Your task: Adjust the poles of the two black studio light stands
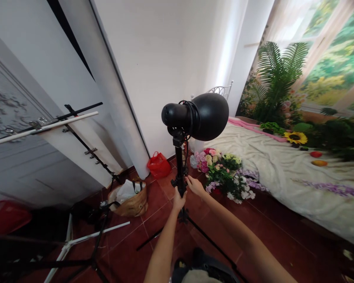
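Here the left hand [178,201] is closed around the pole [180,169] of a light stand, gripping it low, just under a black clamp knob [177,182]. The right hand [194,185] sits just beside it on the pole's right side, a little higher, fingers curled at the clamp; how firmly it holds there cannot be told. Both forearms reach up from the bottom edge toward the stand.

The pole rises upright from the hands to a black lamp [196,116], whose rounded reflector points to the right and whose cable is looped around the neck. Below the hands, the stand's thin legs [206,239] spread over the red tile floor [129,251].

Just right of the right hand lies a heap of flowers [227,173], pink, white and green, touching the edge of a pale sheet [283,165] that spreads toward a palm [279,74] and a sunflower [295,137] before a painted garden backdrop.

Left of the hands, a brown bag [131,198] with white stuffing stands on the tiles, and a red bag [158,165] sits farther back beside a white roll [118,102] leaning against the wall. A white tripod [76,241] and another black stand [97,236] lie near the lower left.
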`<state>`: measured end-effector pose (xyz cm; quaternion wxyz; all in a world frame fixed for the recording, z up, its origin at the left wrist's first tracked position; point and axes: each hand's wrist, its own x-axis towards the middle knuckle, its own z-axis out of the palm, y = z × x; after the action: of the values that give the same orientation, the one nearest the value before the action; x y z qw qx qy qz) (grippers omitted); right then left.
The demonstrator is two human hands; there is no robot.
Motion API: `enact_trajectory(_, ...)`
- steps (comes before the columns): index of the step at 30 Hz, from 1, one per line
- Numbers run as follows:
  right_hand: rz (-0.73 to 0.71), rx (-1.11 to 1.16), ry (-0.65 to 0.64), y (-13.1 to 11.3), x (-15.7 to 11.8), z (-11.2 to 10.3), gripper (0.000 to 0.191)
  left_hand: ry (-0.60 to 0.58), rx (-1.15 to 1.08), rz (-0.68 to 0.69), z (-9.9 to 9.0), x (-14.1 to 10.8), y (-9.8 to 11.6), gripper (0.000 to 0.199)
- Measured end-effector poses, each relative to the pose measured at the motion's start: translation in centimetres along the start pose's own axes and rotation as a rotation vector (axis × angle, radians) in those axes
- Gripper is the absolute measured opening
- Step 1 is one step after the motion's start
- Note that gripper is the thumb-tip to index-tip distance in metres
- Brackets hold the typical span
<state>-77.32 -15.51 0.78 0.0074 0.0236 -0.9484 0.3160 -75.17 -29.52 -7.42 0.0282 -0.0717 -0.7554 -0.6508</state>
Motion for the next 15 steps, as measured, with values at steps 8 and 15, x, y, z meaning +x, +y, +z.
enact_trajectory(8, -0.189, 0.035, 0.102, 1.9, -0.5, 1.2, 0.039, 0.056, 0.014, -0.086, -0.1, -0.3, 1.0, 0.057)
enact_trajectory(15, -0.210, -0.053, 0.080, 1.9, 0.7, 1.5, 0.036, 0.064, 0.050, -0.100, 0.1, -0.3, 0.6, 0.052)
